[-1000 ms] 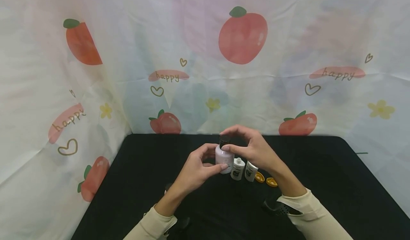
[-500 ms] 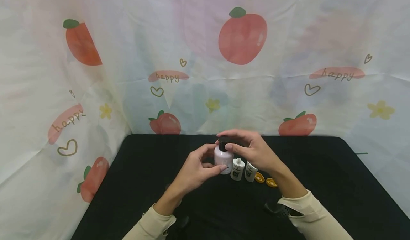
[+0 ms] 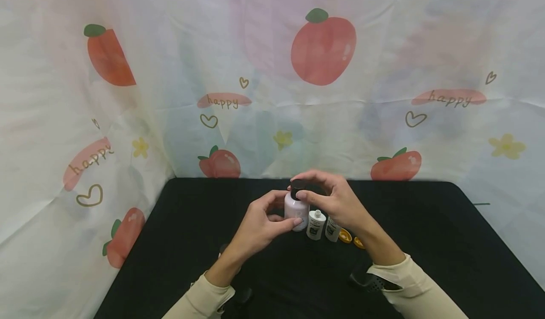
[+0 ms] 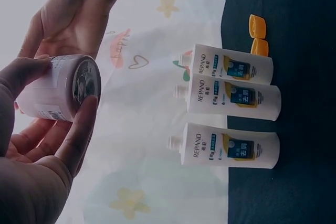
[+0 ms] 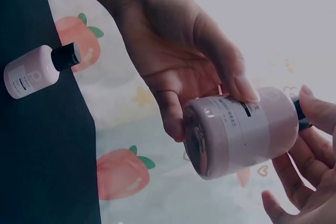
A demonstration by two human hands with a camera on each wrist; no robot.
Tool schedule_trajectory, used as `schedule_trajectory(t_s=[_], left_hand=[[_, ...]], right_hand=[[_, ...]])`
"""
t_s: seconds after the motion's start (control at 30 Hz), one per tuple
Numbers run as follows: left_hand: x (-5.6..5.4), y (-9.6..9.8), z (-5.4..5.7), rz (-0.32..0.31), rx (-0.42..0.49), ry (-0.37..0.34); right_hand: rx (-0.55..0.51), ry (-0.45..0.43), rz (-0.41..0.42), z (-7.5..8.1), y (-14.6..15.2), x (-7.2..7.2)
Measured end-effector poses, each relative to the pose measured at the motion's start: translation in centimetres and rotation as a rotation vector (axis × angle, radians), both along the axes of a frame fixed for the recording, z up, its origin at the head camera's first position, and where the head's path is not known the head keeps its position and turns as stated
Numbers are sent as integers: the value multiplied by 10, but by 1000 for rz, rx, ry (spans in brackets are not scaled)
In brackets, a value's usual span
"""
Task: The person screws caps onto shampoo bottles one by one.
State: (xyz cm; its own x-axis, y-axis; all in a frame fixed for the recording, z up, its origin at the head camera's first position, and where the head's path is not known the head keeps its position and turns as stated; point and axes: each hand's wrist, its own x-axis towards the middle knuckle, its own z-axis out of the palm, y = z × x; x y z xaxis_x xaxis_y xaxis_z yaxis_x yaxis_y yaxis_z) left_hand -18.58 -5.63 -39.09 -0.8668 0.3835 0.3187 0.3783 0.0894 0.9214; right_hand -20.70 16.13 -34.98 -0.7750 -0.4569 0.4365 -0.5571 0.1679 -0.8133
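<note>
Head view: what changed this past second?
Right hand shifted slightly left at the wrist, now hiding part of the rightmost orange cap. No grip taken or released: left hand stays round the pink bottle, right on its black cap; white bottles unmoved.

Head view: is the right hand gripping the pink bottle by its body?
No, the right hand grips the black cap, while the left hand holds the body.

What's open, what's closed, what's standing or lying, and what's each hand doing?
Held pink bottle: lifted, black cap on; tightness can't be seen
Other pink bottle: standing, capped
White bottles: all three standing, uncapped
Yellow caps: off
Left hand: holding the held pink bottle
Right hand: gripping the black cap
</note>
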Motion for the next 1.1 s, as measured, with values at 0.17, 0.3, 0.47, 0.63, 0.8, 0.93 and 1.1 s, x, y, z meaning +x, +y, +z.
schedule_trajectory(t_s=[0.17, 0.3, 0.47, 0.63, 0.8, 0.93, 1.1], left_hand=[[0, -1, 2, 11, -1, 12], [0, -2, 2, 15, -5, 30], [0, -3, 2, 11, -8, 37], [-1, -2, 1, 6, -11, 24], [-1, -1, 0, -3, -24, 32], [-2, -1, -1, 7, -20, 65], [-1, 0, -2, 39, -33, 104]], right_hand=[[-10, -28, 7, 0, -1, 0], [-8, -71, 61, 1, 0, 0], [-2, -101, 120, 2, 1, 1], [-8, -90, 118, 2, 1, 2], [-8, -70, 75, -1, 1, 2], [-12, -52, 48, -3, 0, 3], [1, -45, 5, -5, -2, 3]])
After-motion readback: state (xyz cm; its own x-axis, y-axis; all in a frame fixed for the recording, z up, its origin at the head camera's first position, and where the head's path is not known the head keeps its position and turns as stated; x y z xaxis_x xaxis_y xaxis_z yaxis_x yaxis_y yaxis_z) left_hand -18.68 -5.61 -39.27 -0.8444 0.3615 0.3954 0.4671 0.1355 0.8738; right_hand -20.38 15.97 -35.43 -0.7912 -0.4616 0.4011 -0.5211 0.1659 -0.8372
